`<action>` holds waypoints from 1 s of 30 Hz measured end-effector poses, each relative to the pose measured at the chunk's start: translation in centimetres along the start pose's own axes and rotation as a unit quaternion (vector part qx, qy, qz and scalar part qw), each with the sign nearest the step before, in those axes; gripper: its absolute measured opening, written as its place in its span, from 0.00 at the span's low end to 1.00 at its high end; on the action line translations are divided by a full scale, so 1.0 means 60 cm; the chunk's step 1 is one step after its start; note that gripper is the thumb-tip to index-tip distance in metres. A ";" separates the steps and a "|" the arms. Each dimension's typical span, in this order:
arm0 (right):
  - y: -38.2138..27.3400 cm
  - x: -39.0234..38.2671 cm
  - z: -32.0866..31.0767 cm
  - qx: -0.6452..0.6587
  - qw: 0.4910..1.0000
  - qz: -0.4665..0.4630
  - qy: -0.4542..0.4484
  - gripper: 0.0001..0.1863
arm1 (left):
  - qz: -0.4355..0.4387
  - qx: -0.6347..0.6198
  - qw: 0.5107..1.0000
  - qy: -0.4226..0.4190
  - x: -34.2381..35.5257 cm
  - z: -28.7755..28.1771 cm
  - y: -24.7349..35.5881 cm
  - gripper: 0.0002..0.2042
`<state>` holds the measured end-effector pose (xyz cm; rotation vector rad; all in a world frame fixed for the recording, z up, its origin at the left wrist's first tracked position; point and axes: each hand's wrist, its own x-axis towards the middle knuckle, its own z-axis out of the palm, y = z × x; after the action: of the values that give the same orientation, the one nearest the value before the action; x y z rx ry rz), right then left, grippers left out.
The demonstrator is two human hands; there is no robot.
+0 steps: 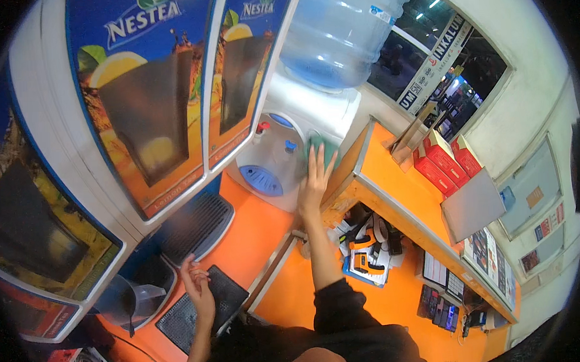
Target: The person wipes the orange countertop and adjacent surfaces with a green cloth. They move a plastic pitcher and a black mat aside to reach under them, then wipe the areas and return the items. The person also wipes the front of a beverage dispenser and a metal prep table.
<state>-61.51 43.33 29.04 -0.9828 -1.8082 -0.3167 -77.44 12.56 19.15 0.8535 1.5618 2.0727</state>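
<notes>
Nearest us, our left hand [199,290] rests loose and empty, fingers spread, on the black drip mat [202,311] at the orange counter's [257,237] front edge. Farther back, our right hand [314,180] presses a green cloth [322,148] flat-palmed against the white water dispenser's [288,149] front, under the blue bottle [341,30].

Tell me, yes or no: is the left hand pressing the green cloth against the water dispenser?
No, the right hand presses the green cloth there; the left hand rests by the black drip tray.
</notes>
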 end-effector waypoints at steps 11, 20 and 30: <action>0.007 -0.192 0.022 -0.015 0.979 0.036 -0.198 0.35 | -0.004 0.006 1.000 0.005 -0.004 -0.005 -0.001 0.19; -0.027 -0.063 0.109 -0.360 0.845 -0.196 -0.343 0.22 | -0.029 0.023 0.998 0.042 -0.026 -0.029 -0.006 0.22; -0.015 -0.082 0.126 -0.485 0.660 -0.301 -0.488 0.24 | -0.044 0.043 0.996 0.069 -0.022 -0.064 0.015 0.20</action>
<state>-66.35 45.02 21.55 -1.3498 -3.0645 -1.5434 -79.02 8.72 19.02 0.6687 1.7403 2.0529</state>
